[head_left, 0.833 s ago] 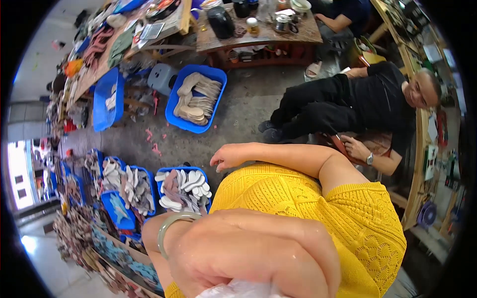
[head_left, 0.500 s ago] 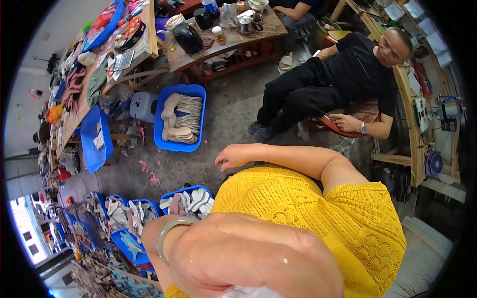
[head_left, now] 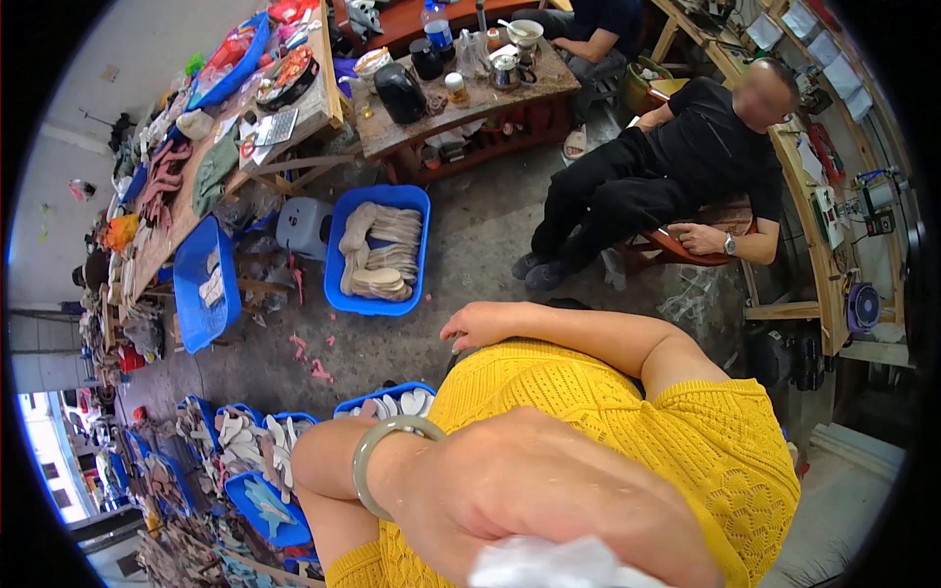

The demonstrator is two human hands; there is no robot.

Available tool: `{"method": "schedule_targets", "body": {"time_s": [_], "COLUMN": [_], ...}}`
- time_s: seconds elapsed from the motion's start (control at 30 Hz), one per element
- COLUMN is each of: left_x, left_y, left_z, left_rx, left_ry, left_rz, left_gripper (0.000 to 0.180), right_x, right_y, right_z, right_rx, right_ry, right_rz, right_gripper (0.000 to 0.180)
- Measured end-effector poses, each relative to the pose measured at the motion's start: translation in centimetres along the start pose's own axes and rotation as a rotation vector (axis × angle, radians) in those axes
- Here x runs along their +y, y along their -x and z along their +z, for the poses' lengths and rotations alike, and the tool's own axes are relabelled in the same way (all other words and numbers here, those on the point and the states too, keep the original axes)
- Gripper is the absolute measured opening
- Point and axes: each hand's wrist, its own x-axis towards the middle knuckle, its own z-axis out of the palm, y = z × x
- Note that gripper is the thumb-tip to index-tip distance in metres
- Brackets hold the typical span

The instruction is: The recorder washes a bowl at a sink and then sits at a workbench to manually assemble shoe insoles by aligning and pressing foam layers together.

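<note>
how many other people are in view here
2: a person in black seated at right, and another person by the wooden table, cut off at the top edge. Others may be hidden.

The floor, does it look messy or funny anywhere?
Yes, a bit: small pink scraps lie loose on the grey floor near a blue tub, and crumpled clear plastic lies farther right. They look stray, since pale pieces sit together inside the tub.

From the right hand [head_left: 483, 325], floor [head_left: 475, 240] opens toward twelve o'clock, flanked by a blue tub [head_left: 377, 306] at ten and a seated person's legs [head_left: 585, 218] at one.
</note>
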Motion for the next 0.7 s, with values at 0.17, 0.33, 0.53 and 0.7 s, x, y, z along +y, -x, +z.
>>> {"method": "schedule_targets", "body": {"time_s": [0.17,0.33,0.53,0.7], "left_x": [-1.0,-2.3,-2.5,-3.7], "left_y": [2.3,4.4,6.6,6.4], "left_z": [0.0,0.2,-1.5,-0.3], "left_rx": [-0.237,-0.334,-0.370,-0.208], "left_ry": [0.110,0.049,-0.173,-0.139], "left_rz": [-0.055,0.228,0.488,0.466], "left_gripper": [0.041,0.034,0.033,0.032], "right_x": [-1.7,-2.6,-1.0,-0.6], "right_y": [-0.6,-0.4,-0.6,-1.6], "right_z": [0.5,0.4,1.7,2.3], "right_rx": [0.019,0.034,0.087,0.077], "right_ry": [0.047,0.067,0.077,0.113], "right_rz": [-0.030,-0.024,-0.030,-0.045], "right_gripper": [0.039,0.039,0.038,0.039]}}
